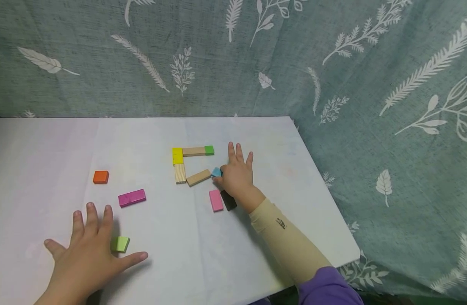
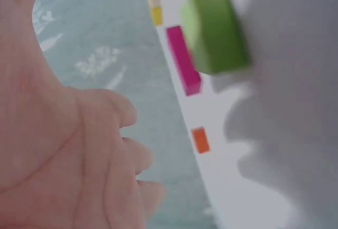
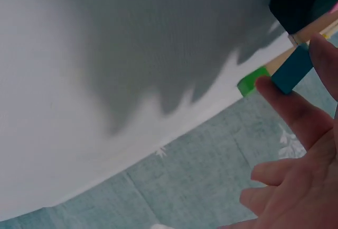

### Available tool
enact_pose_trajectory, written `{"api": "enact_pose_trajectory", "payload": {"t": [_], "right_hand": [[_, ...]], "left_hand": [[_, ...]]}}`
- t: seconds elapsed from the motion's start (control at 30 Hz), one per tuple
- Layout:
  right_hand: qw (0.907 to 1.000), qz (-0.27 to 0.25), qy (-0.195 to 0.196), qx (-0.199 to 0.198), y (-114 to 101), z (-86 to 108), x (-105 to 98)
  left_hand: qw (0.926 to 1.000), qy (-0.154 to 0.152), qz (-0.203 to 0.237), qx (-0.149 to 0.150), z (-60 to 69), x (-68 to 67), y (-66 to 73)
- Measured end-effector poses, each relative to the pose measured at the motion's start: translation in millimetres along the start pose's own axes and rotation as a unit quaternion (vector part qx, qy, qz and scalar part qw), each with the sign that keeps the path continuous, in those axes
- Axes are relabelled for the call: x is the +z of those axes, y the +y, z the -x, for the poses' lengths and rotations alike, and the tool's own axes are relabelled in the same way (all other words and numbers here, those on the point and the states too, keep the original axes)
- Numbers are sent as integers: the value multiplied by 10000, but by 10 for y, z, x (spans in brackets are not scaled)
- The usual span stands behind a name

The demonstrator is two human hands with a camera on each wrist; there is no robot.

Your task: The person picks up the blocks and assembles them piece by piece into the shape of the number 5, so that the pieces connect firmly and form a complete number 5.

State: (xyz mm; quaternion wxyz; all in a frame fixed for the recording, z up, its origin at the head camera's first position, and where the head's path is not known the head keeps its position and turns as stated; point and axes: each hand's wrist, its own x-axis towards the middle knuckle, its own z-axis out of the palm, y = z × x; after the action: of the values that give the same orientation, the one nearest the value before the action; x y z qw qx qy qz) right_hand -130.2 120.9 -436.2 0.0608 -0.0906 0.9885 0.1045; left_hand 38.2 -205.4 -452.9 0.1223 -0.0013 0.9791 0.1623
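Between thumb and index finger the right hand (image 1: 237,178) pinches a small blue block (image 1: 216,172); the right wrist view shows the blue block (image 3: 293,69) between the fingertips of that hand (image 3: 301,149). Its other fingers are spread. Left of it a plain wooden block (image 1: 198,178) lies at a slant, its far end by another wooden block (image 1: 180,173). The left hand (image 1: 86,258) hovers with fingers spread over the near left of the table, partly covering a light green block (image 1: 120,244). In the left wrist view, the green block (image 2: 216,33) is beside the palm (image 2: 68,149).
A yellow piece (image 1: 178,156), a wooden block (image 1: 194,151) and a green block (image 1: 209,150) continue the row. Pink (image 1: 216,201) and black (image 1: 228,200) blocks lie nearer. Magenta (image 1: 132,198) and orange (image 1: 100,177) blocks lie left on the white table (image 1: 294,148). A dark object shows under the left wrist.
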Motion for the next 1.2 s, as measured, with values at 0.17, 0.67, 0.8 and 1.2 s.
{"api": "enact_pose_trajectory", "payload": {"t": [0.17, 0.67, 0.8, 1.2], "right_hand": [[9998, -48, -109, 155, 12, -65, 80], [9995, -132, -219, 185, 19, -120, 149], [9992, -263, -234, 175, 45, -101, 142], [9964, -770, -338, 50, 138, -59, 150]], "left_hand": [[9996, 133, 4, 229, 5, -65, 106], [9999, 12, -105, 137, 7, 8, 103], [9998, -53, -136, 104, -16, 17, 107], [9996, -28, -200, 221, -21, 85, 16]]}}
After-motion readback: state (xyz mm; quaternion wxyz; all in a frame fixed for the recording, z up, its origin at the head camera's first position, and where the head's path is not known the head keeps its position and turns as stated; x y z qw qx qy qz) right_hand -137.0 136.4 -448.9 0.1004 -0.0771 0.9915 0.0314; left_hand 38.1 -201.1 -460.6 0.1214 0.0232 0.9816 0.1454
